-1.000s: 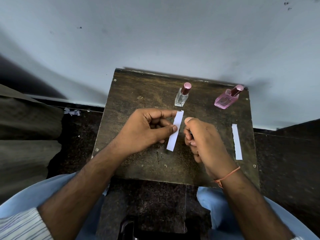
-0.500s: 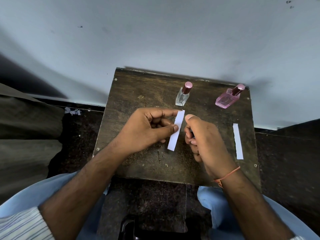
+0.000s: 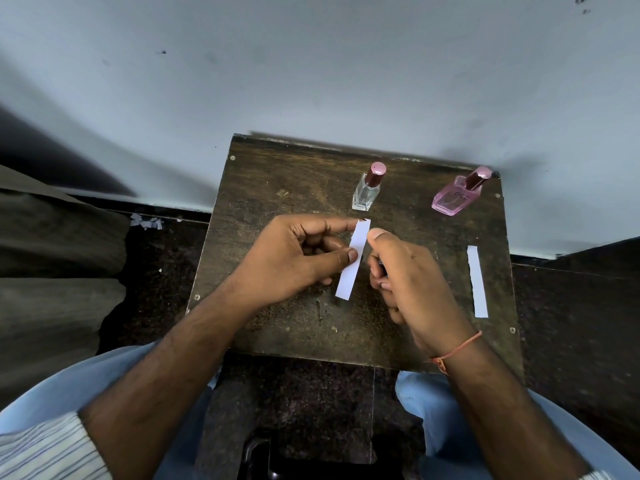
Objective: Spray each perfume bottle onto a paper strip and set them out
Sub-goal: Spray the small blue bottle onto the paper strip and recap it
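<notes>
My left hand point(image 3: 294, 258) pinches a white paper strip point(image 3: 350, 271) between thumb and forefinger, holding it upright over the middle of the small dark wooden table point(image 3: 277, 174). Right beside the strip, my right hand point(image 3: 412, 282) is curled around a small dark object that is almost wholly hidden, with the thumb on top facing the strip. A clear bottle point(image 3: 366, 192) with a pink cap stands at the back. A pink bottle point(image 3: 455, 197) with a pink cap stands at the back right corner. A second paper strip point(image 3: 477, 281) lies flat near the right edge.
The table stands against a pale wall point(image 3: 311, 81). Dark floor surrounds it, with paper scraps point(image 3: 145, 221) at the left by the wall. My knees in blue trousers point(image 3: 436, 403) sit close under the table's near edge.
Almost nothing has moved. Both hands stay in the same pose at the strip, with only a slight shift of the view.
</notes>
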A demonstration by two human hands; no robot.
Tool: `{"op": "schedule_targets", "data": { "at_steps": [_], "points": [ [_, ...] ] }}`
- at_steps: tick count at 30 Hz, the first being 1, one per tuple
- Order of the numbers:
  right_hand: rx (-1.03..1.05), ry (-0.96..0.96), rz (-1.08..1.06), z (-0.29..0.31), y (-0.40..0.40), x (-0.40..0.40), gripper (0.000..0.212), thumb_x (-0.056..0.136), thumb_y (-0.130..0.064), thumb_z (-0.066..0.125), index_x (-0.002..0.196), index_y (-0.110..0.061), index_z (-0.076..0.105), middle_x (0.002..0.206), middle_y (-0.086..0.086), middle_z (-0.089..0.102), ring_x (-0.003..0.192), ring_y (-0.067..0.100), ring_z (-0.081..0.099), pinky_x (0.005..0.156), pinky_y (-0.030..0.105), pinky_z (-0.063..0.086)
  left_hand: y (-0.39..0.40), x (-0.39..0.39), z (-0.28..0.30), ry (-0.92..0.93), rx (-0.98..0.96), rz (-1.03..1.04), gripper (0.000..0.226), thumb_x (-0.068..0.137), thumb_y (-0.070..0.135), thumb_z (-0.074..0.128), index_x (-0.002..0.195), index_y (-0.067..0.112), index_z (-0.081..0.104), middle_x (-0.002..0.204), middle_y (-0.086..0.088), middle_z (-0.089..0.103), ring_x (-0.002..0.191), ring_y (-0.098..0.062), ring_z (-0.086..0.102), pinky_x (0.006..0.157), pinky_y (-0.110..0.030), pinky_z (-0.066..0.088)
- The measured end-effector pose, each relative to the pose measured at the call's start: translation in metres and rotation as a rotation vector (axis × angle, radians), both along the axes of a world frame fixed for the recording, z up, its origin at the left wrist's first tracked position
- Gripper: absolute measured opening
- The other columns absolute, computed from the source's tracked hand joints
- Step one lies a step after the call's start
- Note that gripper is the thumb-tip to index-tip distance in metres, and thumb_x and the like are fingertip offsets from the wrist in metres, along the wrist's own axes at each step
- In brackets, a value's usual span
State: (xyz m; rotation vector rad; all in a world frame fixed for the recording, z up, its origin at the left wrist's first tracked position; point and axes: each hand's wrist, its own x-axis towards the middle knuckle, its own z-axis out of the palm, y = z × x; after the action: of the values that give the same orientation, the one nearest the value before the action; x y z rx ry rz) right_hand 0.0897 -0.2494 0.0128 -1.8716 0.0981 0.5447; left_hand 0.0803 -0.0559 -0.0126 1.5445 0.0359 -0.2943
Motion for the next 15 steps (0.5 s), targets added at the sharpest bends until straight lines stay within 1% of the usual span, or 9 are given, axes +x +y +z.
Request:
{"op": "schedule_targets", "data": {
  "at_steps": [3,4,7,9,10,12,13,14,15],
  "points": [
    [0.026,0.030,0.007,0.000,-0.001,0.001,0.047,0.094,-0.055,0.046,0.066,-0.017,0.050,0.065,-0.001,0.039,0.048,0.003,0.030,0.054,0.028,0.024,0.001,0.001,-0.001,-0.001,0.017,0.006,0.041,0.091,0.001,0.081,0.129,0.015,0.076,0.092,-0.010,0.084,0.077,-0.018,0.072,0.065,-0.028,0.066],
    [0.030,0.036,0.011,-0.001,-0.002,0.001,0.045,0.094,-0.055,0.046,0.066,-0.020,0.052,0.065,-0.001,0.039,0.048,0.003,0.030,0.055,0.028,0.024,0.001,0.001,-0.001,-0.001,0.018,0.006,0.041,0.091,0.001,0.081,0.129,0.015,0.076,0.093,-0.012,0.084,0.078,-0.017,0.072,0.065,-0.028,0.066],
    [0.017,0.026,0.015,-0.004,-0.005,0.002,0.049,0.098,-0.062,0.049,0.068,-0.023,0.056,0.062,-0.006,0.042,0.047,0.002,0.031,0.052,0.025,0.025,0.001,0.000,0.000,-0.003,0.006,0.004,0.041,0.091,0.000,0.081,0.125,0.020,0.077,0.089,-0.005,0.084,0.077,-0.016,0.072,0.065,-0.028,0.066],
    [0.020,0.012,0.021,-0.005,-0.009,0.004,0.049,0.103,-0.063,0.053,0.072,-0.025,0.057,0.060,-0.012,0.045,0.045,0.001,0.034,0.047,0.022,0.027,0.002,0.000,0.000,-0.005,0.000,0.006,0.040,0.091,-0.001,0.080,0.125,0.021,0.077,0.091,-0.009,0.083,0.078,-0.018,0.072,0.065,-0.028,0.066],
    [0.034,0.018,0.022,-0.005,-0.012,0.006,0.044,0.104,-0.061,0.055,0.078,-0.025,0.059,0.062,-0.013,0.047,0.046,0.001,0.036,0.046,0.022,0.028,0.002,0.001,-0.001,-0.003,-0.004,0.011,0.040,0.091,0.000,0.080,0.125,0.020,0.076,0.093,-0.014,0.083,0.079,-0.020,0.071,0.065,-0.028,0.066],
    [0.085,0.041,0.041,-0.005,-0.021,0.009,0.026,0.100,-0.056,0.061,0.095,-0.031,0.060,0.073,-0.010,0.050,0.053,0.004,0.042,0.046,0.026,0.033,0.003,0.001,-0.001,0.006,-0.013,0.024,0.041,0.090,0.000,0.081,0.126,0.018,0.077,0.095,-0.019,0.081,0.081,-0.022,0.071,0.066,-0.028,0.067],
    [0.076,0.026,0.053,-0.007,-0.026,0.010,0.021,0.095,-0.056,0.063,0.100,-0.036,0.059,0.076,-0.008,0.051,0.059,0.008,0.047,0.049,0.030,0.038,0.004,0.001,-0.001,0.011,-0.014,0.031,0.041,0.090,0.000,0.081,0.125,0.020,0.077,0.094,-0.018,0.081,0.081,-0.022,0.070,0.066,-0.027,0.067],
    [0.031,-0.020,0.062,-0.008,-0.030,0.011,0.021,0.091,-0.055,0.063,0.104,-0.039,0.057,0.079,-0.008,0.054,0.065,0.012,0.052,0.052,0.036,0.043,0.005,0.001,-0.001,0.015,-0.013,0.039,0.041,0.090,0.001,0.082,0.123,0.023,0.077,0.091,-0.014,0.082,0.080,-0.022,0.070,0.066,-0.027,0.067],
    [-0.041,-0.082,0.076,-0.010,-0.034,0.012,0.022,0.092,-0.054,0.063,0.107,-0.040,0.055,0.082,-0.006,0.058,0.070,0.017,0.058,0.057,0.041,0.050,0.006,0.001,-0.001,0.018,-0.012,0.047,0.041,0.090,0.001,0.082,0.122,0.025,0.077,0.088,-0.009,0.082,0.079,-0.021,0.069,0.065,-0.027,0.067]
  ]
}}
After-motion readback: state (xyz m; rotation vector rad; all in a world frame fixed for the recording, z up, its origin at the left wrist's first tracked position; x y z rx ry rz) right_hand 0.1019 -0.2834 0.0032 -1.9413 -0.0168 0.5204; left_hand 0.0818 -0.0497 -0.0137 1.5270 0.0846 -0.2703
